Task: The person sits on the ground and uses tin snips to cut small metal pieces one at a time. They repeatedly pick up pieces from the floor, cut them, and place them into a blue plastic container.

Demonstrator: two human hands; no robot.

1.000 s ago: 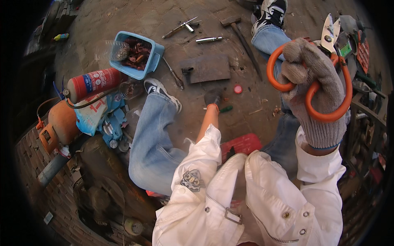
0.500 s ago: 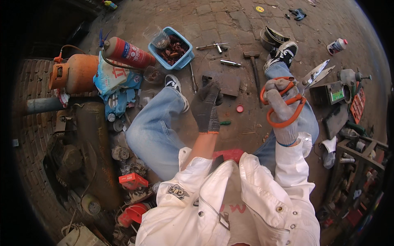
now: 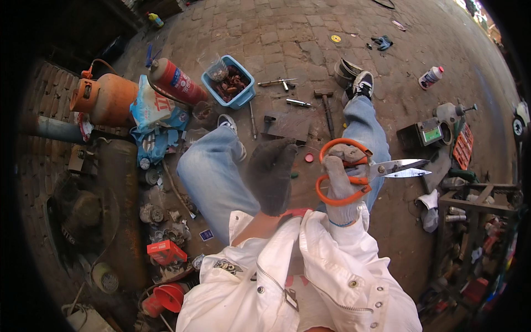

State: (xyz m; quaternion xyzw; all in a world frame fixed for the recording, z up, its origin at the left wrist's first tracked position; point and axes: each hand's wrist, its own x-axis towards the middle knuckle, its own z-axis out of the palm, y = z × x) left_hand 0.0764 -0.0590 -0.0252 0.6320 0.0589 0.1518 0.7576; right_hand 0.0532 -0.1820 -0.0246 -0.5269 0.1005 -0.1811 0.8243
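Observation:
My right hand (image 3: 342, 182), in a grey work glove, grips orange-handled scissors (image 3: 365, 172) by the loops; the steel blades stand apart and point right over my right knee. My left hand (image 3: 272, 176), in a dark glove, hangs flat and holds nothing, palm down between my knees, a little left of the scissors. I sit on a brick floor in blue jeans and a white jacket. A dark metal plate (image 3: 287, 126) and a small red cap (image 3: 308, 157) lie on the ground just beyond my left hand.
A blue tub of rusty parts (image 3: 229, 86), a red cylinder (image 3: 176, 81) and an orange gas tank (image 3: 106, 99) stand to the left. A hammer (image 3: 326, 110), loose tools, a white bottle (image 3: 430, 77), a small machine (image 3: 428, 134) and a cluttered rack (image 3: 475, 205) lie ahead and right.
My right hand has come down from near my face with the scissors, which now point right. My left hand has risen from the ground to hover between my knees. My head has tilted up.

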